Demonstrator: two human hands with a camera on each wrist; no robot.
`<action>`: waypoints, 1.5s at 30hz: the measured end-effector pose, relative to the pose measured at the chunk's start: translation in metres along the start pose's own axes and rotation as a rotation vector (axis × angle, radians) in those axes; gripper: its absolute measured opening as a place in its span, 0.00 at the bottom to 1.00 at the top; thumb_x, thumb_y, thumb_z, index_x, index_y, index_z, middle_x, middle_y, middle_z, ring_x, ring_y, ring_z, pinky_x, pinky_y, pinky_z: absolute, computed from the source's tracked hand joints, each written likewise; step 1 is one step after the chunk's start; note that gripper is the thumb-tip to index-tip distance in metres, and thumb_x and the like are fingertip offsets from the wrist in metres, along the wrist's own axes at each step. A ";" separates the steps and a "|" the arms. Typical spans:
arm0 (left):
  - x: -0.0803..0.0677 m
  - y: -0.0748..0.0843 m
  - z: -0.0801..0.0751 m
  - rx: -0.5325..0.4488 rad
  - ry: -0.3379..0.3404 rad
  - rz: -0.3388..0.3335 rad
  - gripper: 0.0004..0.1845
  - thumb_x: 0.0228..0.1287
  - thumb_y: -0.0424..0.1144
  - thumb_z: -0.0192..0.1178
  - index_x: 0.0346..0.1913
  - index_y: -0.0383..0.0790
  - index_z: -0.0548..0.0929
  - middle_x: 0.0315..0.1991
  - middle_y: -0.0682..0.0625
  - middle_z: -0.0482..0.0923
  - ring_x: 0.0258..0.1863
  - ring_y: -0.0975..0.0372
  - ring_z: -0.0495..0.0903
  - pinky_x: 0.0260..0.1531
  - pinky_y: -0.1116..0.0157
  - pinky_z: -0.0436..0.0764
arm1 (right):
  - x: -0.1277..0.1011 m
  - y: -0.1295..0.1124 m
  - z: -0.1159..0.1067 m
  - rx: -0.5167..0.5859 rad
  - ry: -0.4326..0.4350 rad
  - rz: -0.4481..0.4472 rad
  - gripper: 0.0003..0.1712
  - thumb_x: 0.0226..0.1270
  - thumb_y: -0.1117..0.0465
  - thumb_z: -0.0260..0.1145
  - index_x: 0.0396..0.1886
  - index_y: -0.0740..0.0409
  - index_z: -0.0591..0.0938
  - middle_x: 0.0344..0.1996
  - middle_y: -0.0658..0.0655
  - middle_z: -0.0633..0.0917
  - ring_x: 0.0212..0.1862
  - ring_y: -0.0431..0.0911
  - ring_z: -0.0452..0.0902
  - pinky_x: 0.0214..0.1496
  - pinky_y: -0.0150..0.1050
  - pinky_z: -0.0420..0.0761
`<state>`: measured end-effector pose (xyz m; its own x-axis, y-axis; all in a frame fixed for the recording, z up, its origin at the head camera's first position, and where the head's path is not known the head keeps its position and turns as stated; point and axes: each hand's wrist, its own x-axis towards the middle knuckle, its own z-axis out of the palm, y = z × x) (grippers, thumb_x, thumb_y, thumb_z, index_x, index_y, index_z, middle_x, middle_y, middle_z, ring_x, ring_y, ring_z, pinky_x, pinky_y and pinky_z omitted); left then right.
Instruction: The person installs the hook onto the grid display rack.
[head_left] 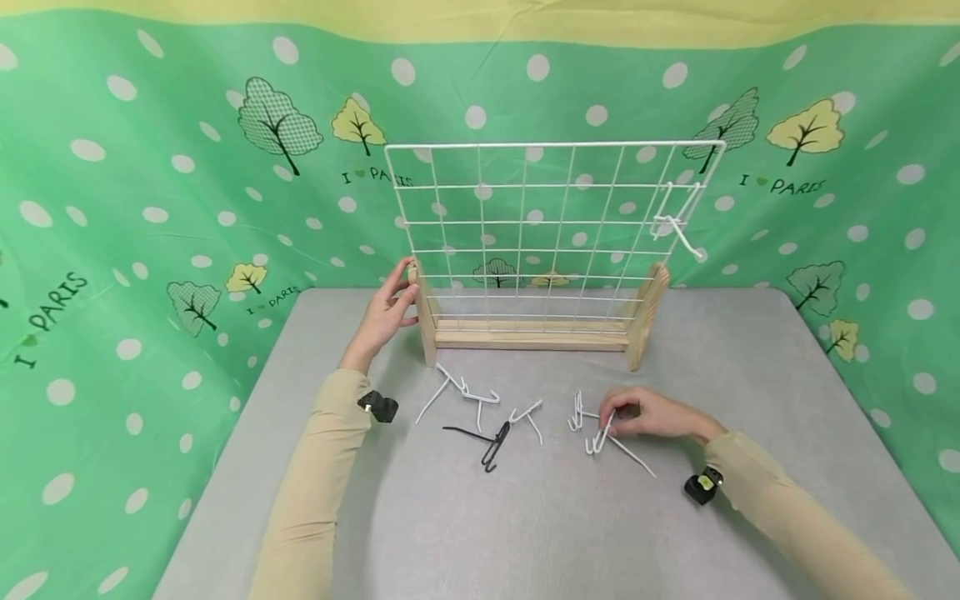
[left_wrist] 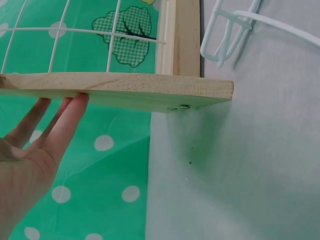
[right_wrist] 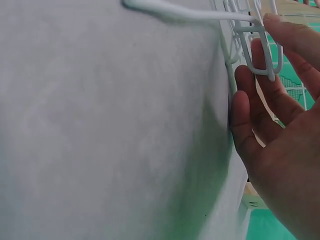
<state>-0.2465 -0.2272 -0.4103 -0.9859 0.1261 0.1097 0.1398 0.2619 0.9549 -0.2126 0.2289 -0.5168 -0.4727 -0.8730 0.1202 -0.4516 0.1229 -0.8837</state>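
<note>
A white wire grid panel (head_left: 551, 225) stands upright in a wooden stand (head_left: 532, 333) at the back of the grey table (head_left: 525, 517). My left hand (head_left: 403, 292) rests with straight fingers (left_wrist: 67, 122) against the stand's left wooden foot (left_wrist: 125, 91). My right hand (head_left: 613, 419) pinches a white wire hook (head_left: 600, 440) that lies on the table; in the right wrist view the thumb and a finger (right_wrist: 256, 56) sit on the hook's looped end (right_wrist: 260, 37). One white hook (head_left: 678, 229) hangs on the grid's right side.
Several loose hooks lie in front of the stand: white ones (head_left: 450, 385) (head_left: 527, 414) (head_left: 576, 410) and a black one (head_left: 483, 440). A green dotted cloth (head_left: 150, 208) surrounds the table on three sides. Another white hook (left_wrist: 227, 35) lies near the stand's foot.
</note>
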 end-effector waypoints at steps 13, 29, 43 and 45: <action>0.001 -0.002 0.000 0.000 0.002 0.005 0.30 0.77 0.39 0.46 0.77 0.49 0.51 0.69 0.30 0.57 0.60 0.37 0.68 0.50 0.42 0.78 | 0.001 -0.001 -0.004 0.006 0.105 -0.009 0.07 0.63 0.74 0.65 0.40 0.66 0.83 0.39 0.62 0.83 0.45 0.50 0.79 0.50 0.40 0.80; 0.001 0.000 0.000 -0.006 -0.001 0.007 0.30 0.77 0.38 0.47 0.77 0.49 0.51 0.69 0.30 0.56 0.60 0.37 0.68 0.50 0.42 0.78 | 0.001 -0.003 -0.007 0.053 0.302 0.052 0.09 0.63 0.78 0.62 0.42 0.71 0.82 0.37 0.65 0.84 0.40 0.43 0.81 0.42 0.29 0.83; 0.002 0.000 -0.001 -0.017 -0.005 0.029 0.30 0.77 0.37 0.46 0.77 0.45 0.52 0.69 0.29 0.56 0.59 0.36 0.68 0.49 0.41 0.78 | 0.002 -0.012 -0.010 0.042 0.378 0.101 0.07 0.61 0.82 0.61 0.39 0.77 0.80 0.37 0.73 0.82 0.40 0.44 0.81 0.43 0.28 0.82; 0.002 -0.001 -0.001 -0.018 -0.009 0.030 0.30 0.77 0.37 0.46 0.77 0.45 0.51 0.69 0.29 0.56 0.59 0.35 0.68 0.49 0.41 0.78 | 0.001 -0.006 -0.011 0.026 0.383 0.091 0.07 0.61 0.81 0.62 0.38 0.76 0.81 0.36 0.72 0.82 0.39 0.47 0.80 0.42 0.28 0.81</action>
<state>-0.2488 -0.2282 -0.4106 -0.9804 0.1420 0.1363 0.1677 0.2406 0.9560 -0.2187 0.2323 -0.5066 -0.7603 -0.6191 0.1966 -0.3780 0.1755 -0.9090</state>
